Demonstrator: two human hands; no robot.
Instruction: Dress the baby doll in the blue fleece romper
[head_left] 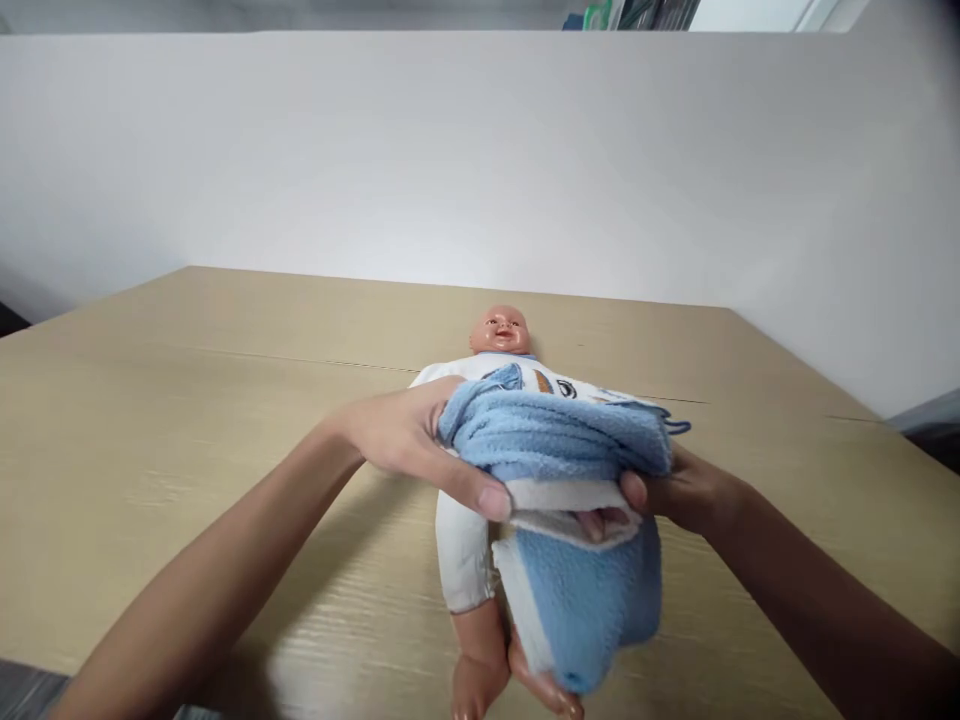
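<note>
A baby doll (466, 555) lies on its back, head far from me and bare feet toward me. Above its belly and legs I hold a fuzzy blue baby garment (555, 430) with white-edged openings. My left hand (420, 440) grips its left side, thumb pressed on the white edge. My right hand (675, 490) clasps the other side, mostly hidden behind the cloth. Fingertips show inside the bunched opening; whose hand they belong to I cannot tell. Another blue section hangs over one of the doll's legs. White cloth with a printed or embroidered design shows behind the blue folds.
The doll lies on a wood-coloured table (225, 420). A pale grey-white partition (450, 160) rises behind the table's far edge. Over its top, some green and dark items (600, 15) are partly visible.
</note>
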